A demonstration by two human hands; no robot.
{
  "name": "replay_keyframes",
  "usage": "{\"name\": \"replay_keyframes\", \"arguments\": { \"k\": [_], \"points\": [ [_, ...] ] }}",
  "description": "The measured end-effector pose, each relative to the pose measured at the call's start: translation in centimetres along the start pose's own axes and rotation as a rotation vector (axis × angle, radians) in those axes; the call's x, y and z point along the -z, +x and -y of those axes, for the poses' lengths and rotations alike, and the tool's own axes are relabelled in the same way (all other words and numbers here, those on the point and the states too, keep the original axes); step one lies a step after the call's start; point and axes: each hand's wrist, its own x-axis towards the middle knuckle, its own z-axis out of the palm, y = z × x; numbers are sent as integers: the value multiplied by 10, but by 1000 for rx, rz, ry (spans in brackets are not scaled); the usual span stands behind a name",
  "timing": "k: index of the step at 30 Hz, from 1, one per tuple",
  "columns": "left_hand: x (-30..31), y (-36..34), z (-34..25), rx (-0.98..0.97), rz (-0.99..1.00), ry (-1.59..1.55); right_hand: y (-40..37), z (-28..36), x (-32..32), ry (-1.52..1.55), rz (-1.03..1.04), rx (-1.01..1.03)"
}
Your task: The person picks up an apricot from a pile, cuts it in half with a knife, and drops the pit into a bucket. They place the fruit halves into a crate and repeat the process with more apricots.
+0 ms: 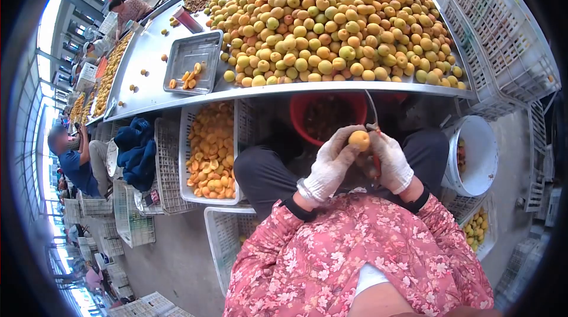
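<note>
Both hands wear white knit gloves and meet over my lap. My left hand (330,163) grips a yellow-orange apricot (359,139) from the left. My right hand (390,162) presses against the same fruit from the right and holds a red-handled tool (376,160) whose thin metal end rises above the fruit. A red bucket (307,108) stands just beyond my hands, under the table edge. A large heap of apricots (331,21) covers the metal table (148,45) ahead.
A metal tray (192,51) with a few cut pieces lies left on the table. A white crate of halved apricots (212,151) stands at my left, a white bucket (482,154) at my right. Stacked crates (503,27) line the right. Other people sit far left.
</note>
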Motion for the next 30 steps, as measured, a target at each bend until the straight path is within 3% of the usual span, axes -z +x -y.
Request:
{"name": "replay_keyframes", "arguments": {
  "k": [2,4,9,12,13,17,24,27,29,30],
  "points": [
    [2,-11,5,-7,-62,-93,-2,-11,-1,-183,-81,15],
    [14,-18,16,2,-129,-196,5,-25,10,-565,-58,415],
    [17,-42,12,43,-102,-306,-27,1,-10,-401,14,159],
    [14,-47,15,70,-124,-331,-36,-6,-25,-428,50,230],
    [13,-48,15,61,-121,-313,-34,-12,-17,-600,116,351],
    [10,-52,13,31,-84,-303,-37,-10,-20,-751,119,266],
    [12,-55,25,-33,-89,-90,-36,-22,-11,-772,144,244],
    [11,-58,27,-65,-109,-77,-37,-39,-5,-596,173,246],
    [12,-61,24,-4,-94,18,-44,-42,-8,-199,139,29],
    [12,-61,23,0,-92,19,-45,-42,-9,-195,137,28]
  ]
}}
